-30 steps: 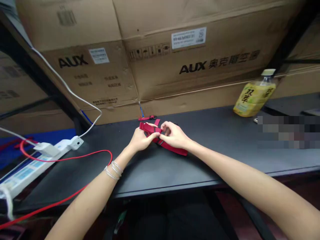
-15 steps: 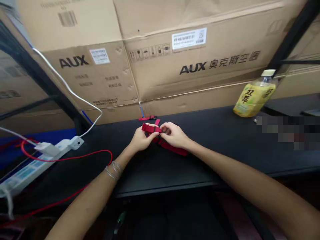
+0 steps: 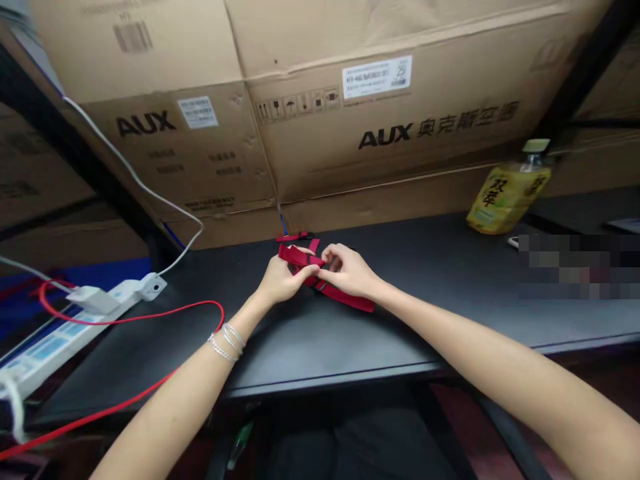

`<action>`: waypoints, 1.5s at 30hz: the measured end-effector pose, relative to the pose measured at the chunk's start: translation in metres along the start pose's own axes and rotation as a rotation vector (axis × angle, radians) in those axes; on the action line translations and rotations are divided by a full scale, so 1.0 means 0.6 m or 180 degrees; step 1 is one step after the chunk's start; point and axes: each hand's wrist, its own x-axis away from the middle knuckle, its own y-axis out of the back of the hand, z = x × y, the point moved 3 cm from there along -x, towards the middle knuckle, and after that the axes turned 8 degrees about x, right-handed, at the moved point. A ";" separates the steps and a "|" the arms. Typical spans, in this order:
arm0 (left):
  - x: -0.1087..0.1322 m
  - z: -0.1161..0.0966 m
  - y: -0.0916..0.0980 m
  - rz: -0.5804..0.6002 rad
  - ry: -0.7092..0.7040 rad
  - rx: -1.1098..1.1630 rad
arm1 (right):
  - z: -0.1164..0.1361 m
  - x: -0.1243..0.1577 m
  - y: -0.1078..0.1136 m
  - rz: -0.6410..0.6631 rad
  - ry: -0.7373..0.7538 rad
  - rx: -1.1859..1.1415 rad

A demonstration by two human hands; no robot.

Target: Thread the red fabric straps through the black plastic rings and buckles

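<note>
A red strap (image 3: 345, 297) with black buckle parts lies on the black table (image 3: 450, 280), close to the cardboard boxes at the back. My left hand (image 3: 280, 280) pinches the strap's folded upper end with its fingers closed. Right beside it, my right hand (image 3: 347, 272) grips the same strap at the middle, fingers curled round it. The two hands touch each other over the strap. A short red piece (image 3: 293, 237) of it shows behind the hands. Silver bracelets circle my left wrist.
Large AUX cardboard boxes (image 3: 320, 113) wall off the back of the table. A yellow-labelled drink bottle (image 3: 510, 190) stands at the back right. At the left lie a white power strip (image 3: 75, 320) with plugs, a white cable and a red cable (image 3: 150, 317).
Both hands stay on the red strap and only shift their fingers slightly; the strap's upper fold has moved a little between them. Nothing else has moved.
</note>
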 end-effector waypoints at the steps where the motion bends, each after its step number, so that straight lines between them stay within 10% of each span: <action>1: 0.000 -0.001 0.000 0.0009 0.0002 -0.0006 | 0.000 0.000 0.000 -0.0006 0.0003 0.0005; 45: -0.001 0.001 0.002 0.0018 -0.0079 -0.0071 | -0.001 0.001 -0.002 -0.0013 -0.0050 -0.0026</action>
